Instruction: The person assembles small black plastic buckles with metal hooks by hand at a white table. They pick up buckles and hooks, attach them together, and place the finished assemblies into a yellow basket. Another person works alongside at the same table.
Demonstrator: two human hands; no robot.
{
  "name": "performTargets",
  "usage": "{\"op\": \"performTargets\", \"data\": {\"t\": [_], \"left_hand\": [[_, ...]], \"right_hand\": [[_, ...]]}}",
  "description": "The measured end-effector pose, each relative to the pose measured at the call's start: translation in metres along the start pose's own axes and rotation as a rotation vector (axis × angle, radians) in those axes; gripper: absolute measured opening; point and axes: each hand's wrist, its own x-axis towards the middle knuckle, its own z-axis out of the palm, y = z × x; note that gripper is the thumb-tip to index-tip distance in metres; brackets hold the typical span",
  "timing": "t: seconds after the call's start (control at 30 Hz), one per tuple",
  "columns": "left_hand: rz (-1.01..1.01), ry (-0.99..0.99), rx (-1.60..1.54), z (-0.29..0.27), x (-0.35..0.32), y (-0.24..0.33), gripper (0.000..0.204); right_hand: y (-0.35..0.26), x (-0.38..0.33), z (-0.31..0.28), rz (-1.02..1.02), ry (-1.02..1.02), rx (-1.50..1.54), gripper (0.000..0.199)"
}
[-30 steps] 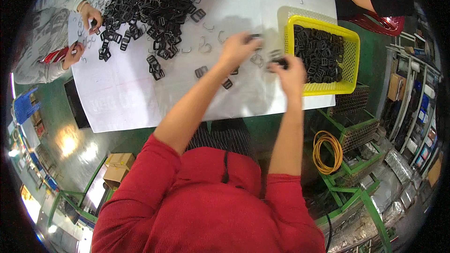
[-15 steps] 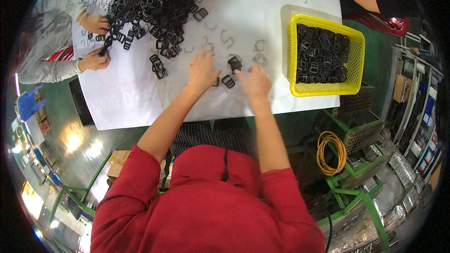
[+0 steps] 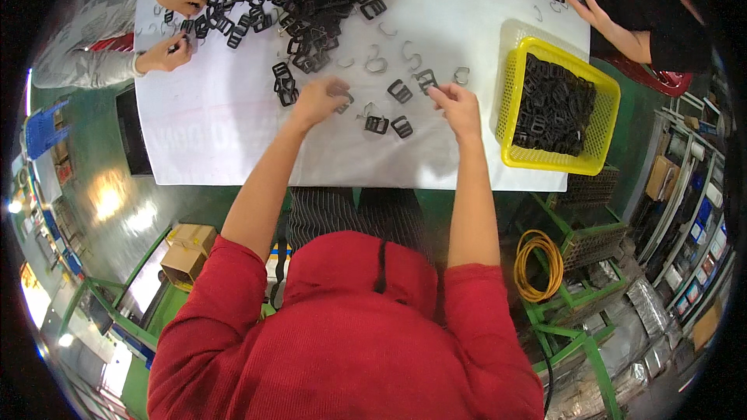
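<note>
My right hand (image 3: 461, 110) pinches a black slider buckle (image 3: 426, 80) between thumb and fingertips, just above the white table. To the left, my left hand (image 3: 317, 101) is closed with its fingertips round another black buckle (image 3: 343, 102), partly hidden and a little blurred. Between my hands lie a loose black buckle (image 3: 400, 91), a second buckle (image 3: 401, 126) and a third buckle (image 3: 377, 124) with a thin metal piece against it. Thin bent wire clips (image 3: 377, 63) are scattered just beyond, and one wire clip (image 3: 461, 75) lies right of the held buckle.
A yellow basket (image 3: 510, 128) full of black buckles stands at the table's right. A large heap of buckles (image 3: 311, 0) spreads across the far side. Co-workers' hands handle pieces at the far left (image 3: 167, 53) and far right (image 3: 587, 8). The white table (image 3: 226, 148) ends before me.
My right hand has moved right and now holds a buckle up. My left hand has closed round a buckle. Loose buckles between them lie more spread out. The view has shifted slightly.
</note>
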Motion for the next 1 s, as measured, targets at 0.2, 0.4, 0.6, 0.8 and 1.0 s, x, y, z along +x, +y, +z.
{"op": "performTargets", "data": {"t": [0.2,0.4,0.6,0.8,1.0], "left_hand": [[-0.083,-0.097,-0.563,-0.029,0.001,-0.009,0.024],[-0.231,-0.236,-0.591,0.006,-0.009,0.003,0.023],[0.249,0.188,0.435,0.068,-0.031,0.000,0.029],[0.163,0.132,0.155,0.043,-0.016,-0.014,0.024],[0.161,0.111,0.191,0.049,-0.017,0.002,0.019]], "right_hand": [[0.028,-0.030,-0.026,0.077,0.061,-0.060,0.028],[0.053,-0.033,-0.024,0.138,0.033,0.068,0.023],[0.041,-0.047,-0.033,0.179,-0.108,0.498,0.022],[0.003,-0.041,-0.023,0.097,-0.287,1.111,0.023],[-0.015,-0.018,0.066,-0.136,0.244,-0.509,0.033]]}}
